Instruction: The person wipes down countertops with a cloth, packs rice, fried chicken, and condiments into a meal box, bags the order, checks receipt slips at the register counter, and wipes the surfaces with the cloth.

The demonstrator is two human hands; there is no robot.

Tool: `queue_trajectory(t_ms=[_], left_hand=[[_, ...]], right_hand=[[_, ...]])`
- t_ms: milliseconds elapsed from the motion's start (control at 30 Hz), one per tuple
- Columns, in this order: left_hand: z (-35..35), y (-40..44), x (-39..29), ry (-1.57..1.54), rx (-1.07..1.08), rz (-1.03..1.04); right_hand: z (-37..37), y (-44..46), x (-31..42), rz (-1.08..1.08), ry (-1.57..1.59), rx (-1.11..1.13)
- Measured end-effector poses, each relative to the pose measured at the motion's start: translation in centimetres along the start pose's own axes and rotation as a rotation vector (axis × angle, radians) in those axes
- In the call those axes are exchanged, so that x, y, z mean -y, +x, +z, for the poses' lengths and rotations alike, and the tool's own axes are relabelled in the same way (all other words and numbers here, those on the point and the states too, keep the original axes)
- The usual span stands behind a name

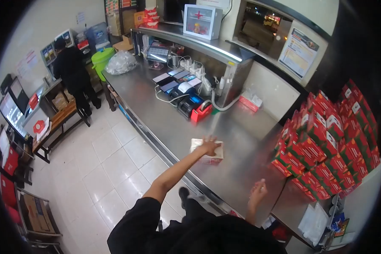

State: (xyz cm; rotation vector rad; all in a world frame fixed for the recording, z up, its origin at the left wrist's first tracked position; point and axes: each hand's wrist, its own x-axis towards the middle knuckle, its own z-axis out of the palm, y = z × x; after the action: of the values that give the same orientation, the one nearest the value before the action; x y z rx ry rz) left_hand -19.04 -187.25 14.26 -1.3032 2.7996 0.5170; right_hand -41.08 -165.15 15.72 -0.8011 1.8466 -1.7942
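My left hand (210,146) reaches forward over the steel counter and lies with spread fingers on top of a small box-like pack (194,144). The pack has a cream top and a red and white side. It rests flat on the counter. My right hand (258,191) is held above the counter nearer my body, to the right of the pack. Its fingers are curled together, and I cannot make out whether anything small is in them.
Red and green boxes (321,148) are piled high on the right. Several phones (169,86), cables and a card terminal (191,101) occupy the counter's middle. A clear plastic bag (121,63) lies farther back. A person in black (72,70) stands at far left.
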Motion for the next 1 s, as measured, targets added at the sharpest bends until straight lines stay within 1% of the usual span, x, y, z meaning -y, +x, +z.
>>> queue_trajectory(t_ms=[33,100,133,167,200,233,267,300,367,400,433,467,500,533,567,600,633,667,700,733,767,800,833,867,933,1000], left_hand=[[-0.1,0.9,0.9,-0.043,0.023,0.063],[-3.7,-0.4,0.1,-0.222,-0.117,0.154],[-5.5,-1.2,-0.3,-0.662,-0.084,0.204],[-6.3,-1.3,0.4,-1.009,-0.023,0.161],[-7.0,-1.5,1.2,-1.357,0.021,0.103],[-7.3,-1.2,2.4,-1.604,0.095,-0.045],[-7.3,-0.7,3.8,-1.845,0.166,-0.203],[-2.6,1.8,8.8,-2.132,0.047,0.187],[-6.5,1.5,17.7,-2.435,-0.052,0.530],[-7.9,0.7,21.7,-2.345,-0.278,0.019],[-9.1,-0.4,26.1,-2.169,-0.488,-0.465],[-9.0,-1.7,31.3,-2.202,-0.546,-0.421],[-8.8,-3.3,36.0,-2.236,-0.603,-0.375],[-9.8,-4.8,39.3,-2.133,-0.778,-0.528],[-11.0,-6.1,42.5,-2.018,-0.934,-0.674],[-11.0,-7.3,46.9,-1.959,-1.010,-0.656],[-10.8,-8.4,52.0,-1.897,-1.078,-0.631],[-11.7,-9.1,56.5,-1.882,-1.160,-0.559],[-14.1,-9.0,60.3,-1.909,-1.366,-0.624],[-17.8,-9.5,62.5,-1.823,-1.483,-0.624],[-18.0,-11.2,69.9,-1.721,-1.246,-0.308],[-21.8,-10.5,71.6,-1.588,-1.435,-0.479],[-23.3,-10.7,78.2,-1.577,-1.419,-0.412],[-23.0,-11.5,88.5,-1.266,-1.400,-0.338],[-30.4,-8.5,92.8,-0.954,-1.538,-0.883],[-32.1,-7.0,101.7,-0.720,-1.592,-0.697]], right_hand=[[1.6,0.1,1.1,0.064,0.108,0.003],[6.4,-0.3,1.1,0.122,0.299,0.057],[9.7,0.4,1.0,0.091,0.388,0.106],[13.2,1.5,1.1,0.055,0.477,0.155],[17.9,1.9,1.2,-0.147,0.403,0.172],[23.5,2.0,1.7,-0.354,0.327,0.195],[29.4,1.5,3.1,-0.413,0.155,0.221],[35.0,0.9,4.5,-0.468,-0.011,0.244],[42.1,0.8,6.4,-0.906,-0.626,0.439],[45.2,1.2,6.6,-0.928,-0.639,0.424],[48.6,1.5,6.7,-0.957,-0.645,0.406],[52.4,2.0,6.9,-0.993,-0.646,0.385],[55.6,4.5,6.6,-0.755,-0.618,0.470],[58.0,8.1,5.4,-0.511,-0.600,0.549],[60.2,11.3,4.2,-0.466,-0.807,0.505],[62.0,14.4,2.7,-0.417,-1.014,0.447],[63.6,17.2,1.0,-0.300,-1.125,0.476],[65.2,19.7,-0.3,-0.177,-1.233,0.499],[66.5,21.5,-0.9,-0.026,-1.250,0.607],[67.3,23.1,-1.6,0.133,-1.262,0.712],[68.3,24.9,-3.9,0.242,-1.158,0.764],[68.7,25.1,-3.9,0.259,-1.145,0.744],[68.7,25.0,-3.2,0.278,-1.132,0.721],[69.2,24.7,-2.7,0.295,-1.118,0.695],[70.0,24.5,-3.5,0.337,-0.949,0.636],[71.0,23.4,-1.6,0.383,-0.668,0.655]])
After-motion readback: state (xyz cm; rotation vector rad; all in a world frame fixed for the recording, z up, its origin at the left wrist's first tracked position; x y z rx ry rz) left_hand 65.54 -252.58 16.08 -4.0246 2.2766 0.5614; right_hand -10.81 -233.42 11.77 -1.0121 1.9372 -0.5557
